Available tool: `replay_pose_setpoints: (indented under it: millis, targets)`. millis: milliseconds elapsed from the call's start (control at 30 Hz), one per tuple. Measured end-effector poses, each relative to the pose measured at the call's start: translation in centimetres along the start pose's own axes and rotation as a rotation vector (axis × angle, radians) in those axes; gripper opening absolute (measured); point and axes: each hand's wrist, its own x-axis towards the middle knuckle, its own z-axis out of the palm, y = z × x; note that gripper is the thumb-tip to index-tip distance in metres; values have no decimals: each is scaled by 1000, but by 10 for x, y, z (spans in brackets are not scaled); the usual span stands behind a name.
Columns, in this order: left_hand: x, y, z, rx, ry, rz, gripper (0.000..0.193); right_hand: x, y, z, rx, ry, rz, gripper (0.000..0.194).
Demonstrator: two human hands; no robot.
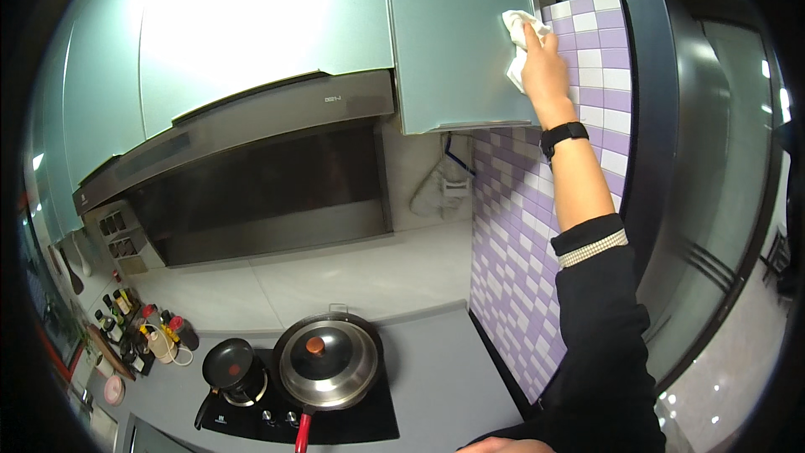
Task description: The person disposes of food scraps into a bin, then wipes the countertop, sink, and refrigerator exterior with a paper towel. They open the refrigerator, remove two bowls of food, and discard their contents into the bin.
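Observation:
My right hand (544, 69), with a black band on its wrist, presses a white cloth (517, 69) against the right edge of a pale green wall cabinet door (459, 44). The cloth is bunched under the fingers and hangs down a little at the left of the hand. At the bottom edge of the view a small part of my left hand (506, 445) shows; its fingers are hidden. Left of the raised hand, more green cabinet doors (107, 69) run above a dark range hood (264, 189).
A lidded wok (330, 365) with a red handle and a small black pan (229, 365) sit on the gas hob (365, 421). Bottles (119, 305) crowd the counter's left end. A purple and white tiled panel (516, 251) and a dark refrigerator (698, 107) stand at the right.

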Motion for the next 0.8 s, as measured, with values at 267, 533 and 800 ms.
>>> replay_pose_setpoints:
  millis: [267,533,800]
  targets:
    - [-31,-26,-27,-21,-1,-18,31,-55,-20,-14,59,-18,76,50]
    - [-48,-33,-62,-17,33,-7,32,-43,-10,-61,208,-332,10,36]
    - [-5,-76,-96,28,133,19,34,-26,-115,-33,313,15,198,51]
